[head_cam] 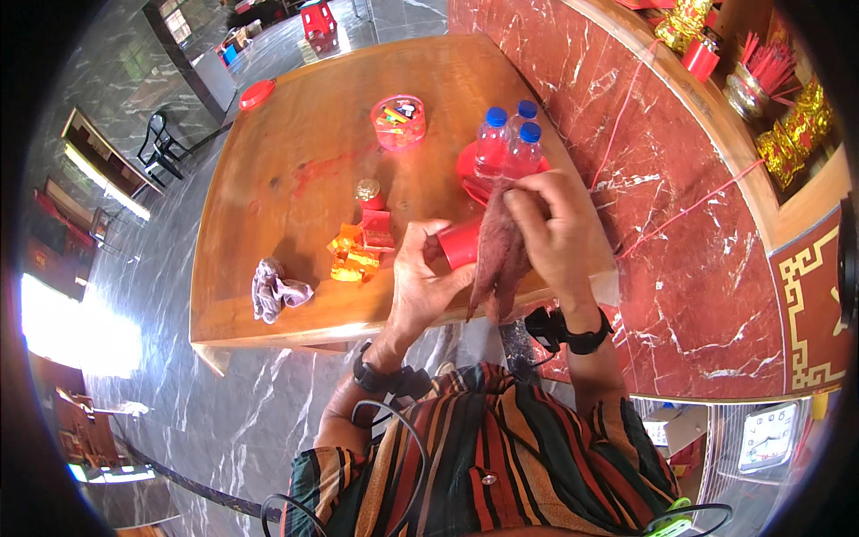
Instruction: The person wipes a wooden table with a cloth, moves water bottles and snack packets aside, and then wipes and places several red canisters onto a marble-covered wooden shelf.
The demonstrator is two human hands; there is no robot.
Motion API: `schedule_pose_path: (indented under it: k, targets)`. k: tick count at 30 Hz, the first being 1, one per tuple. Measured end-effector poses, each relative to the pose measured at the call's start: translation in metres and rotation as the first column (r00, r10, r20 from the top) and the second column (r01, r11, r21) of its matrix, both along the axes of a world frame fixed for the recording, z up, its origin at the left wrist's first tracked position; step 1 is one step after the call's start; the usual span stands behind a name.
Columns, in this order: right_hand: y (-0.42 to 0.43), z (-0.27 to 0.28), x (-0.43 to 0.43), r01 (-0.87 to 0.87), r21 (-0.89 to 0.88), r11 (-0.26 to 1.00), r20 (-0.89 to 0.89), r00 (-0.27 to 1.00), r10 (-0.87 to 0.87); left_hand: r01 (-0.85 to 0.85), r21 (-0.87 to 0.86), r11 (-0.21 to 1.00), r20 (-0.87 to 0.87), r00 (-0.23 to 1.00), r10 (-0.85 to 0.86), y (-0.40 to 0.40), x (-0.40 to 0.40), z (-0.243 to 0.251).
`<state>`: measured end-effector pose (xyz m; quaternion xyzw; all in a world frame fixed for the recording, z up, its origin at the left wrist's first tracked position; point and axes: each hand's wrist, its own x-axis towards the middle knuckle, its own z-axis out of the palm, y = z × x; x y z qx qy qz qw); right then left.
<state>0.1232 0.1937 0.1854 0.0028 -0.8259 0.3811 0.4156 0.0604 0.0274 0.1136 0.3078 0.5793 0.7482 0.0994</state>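
Observation:
My left hand grips a red cylinder, perhaps a cup or candle holder, tilted above the table's front right part. Pinched in my right hand is a brownish-red cloth, which hangs down and covers the cylinder's right end. Just beyond the hands, three clear plastic bottles with blue caps stand in a red plastic dish. Left of my left hand, an orange foil wrapper lies against a small red packet. Behind them stands a red cylinder with a gold top.
The wooden table also holds a crumpled purplish cloth, a pink-rimmed tub of small items and a red lid. A red marble wall bounds the right side, under a ledge with incense sticks.

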Motion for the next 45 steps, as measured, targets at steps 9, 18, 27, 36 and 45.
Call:
schedule_pose_path:
  k: [9, 18, 27, 36, 45]
  targets:
    - [-0.015, -0.006, 0.016, -0.11, -0.26, 0.959, -0.088, 0.992, 0.09, 0.066, 0.085, 0.994, 0.104, 0.992, -0.075, 0.009, -0.003, 0.012]
    - [-0.019, -0.024, -0.003, -0.024, 0.129, 0.991, -0.228, 0.972, 0.053, 0.238, 0.393, 0.888, 0.316, 0.872, -0.374, 0.003, 0.001, 0.018]
    - [-0.033, -0.039, 0.006, -0.385, 0.29, 0.876, -0.021, 0.913, 0.408, 0.043, 0.398, 0.916, 0.378, 0.902, -0.207, -0.001, -0.004, 0.01]
    - [-0.023, -0.021, 0.023, -0.268, -0.156, 0.951, -0.067, 0.963, 0.261, 0.124, 0.536, 0.835, 0.306, 0.893, -0.329, -0.004, -0.012, 0.03]
    - [-0.022, -0.033, 0.001, 0.0, 0.149, 0.989, -0.159, 0.987, 0.024, 0.073, 0.341, 0.937, 0.389, 0.897, -0.211, 0.024, -0.003, 0.024]
